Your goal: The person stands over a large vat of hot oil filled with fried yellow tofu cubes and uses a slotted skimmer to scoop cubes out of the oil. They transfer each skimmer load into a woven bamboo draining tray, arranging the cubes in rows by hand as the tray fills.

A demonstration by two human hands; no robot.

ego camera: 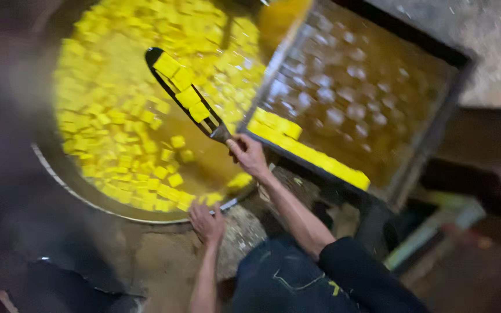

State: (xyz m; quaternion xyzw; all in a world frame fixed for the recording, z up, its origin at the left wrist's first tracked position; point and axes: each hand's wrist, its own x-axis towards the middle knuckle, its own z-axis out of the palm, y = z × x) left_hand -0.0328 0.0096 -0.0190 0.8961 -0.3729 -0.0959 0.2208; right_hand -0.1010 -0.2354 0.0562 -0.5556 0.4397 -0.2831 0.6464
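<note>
A big round metal pan [88, 197] holds yellow liquid with several yellow cubes [117, 127] floating in it. My right hand [247, 153] grips the handle of a dark slotted skimmer [160, 72]. The skimmer is lifted over the pan at a slant and carries several yellow cubes [184, 87]. My left hand [207, 223] rests with fingers spread on the pan's near rim and holds nothing. To the right, a wet perforated metal tray [355, 87] leans against the pan's edge. A row of yellow cubes [308, 153] lies along the tray's lower edge, close to my right hand.
The pan sits in a rough stone or clay stove surround [163, 261]. A dark frame [436, 133] borders the tray on the right. Dim, blurred ground lies at the left and bottom right. My dark clothing [297, 278] fills the bottom centre.
</note>
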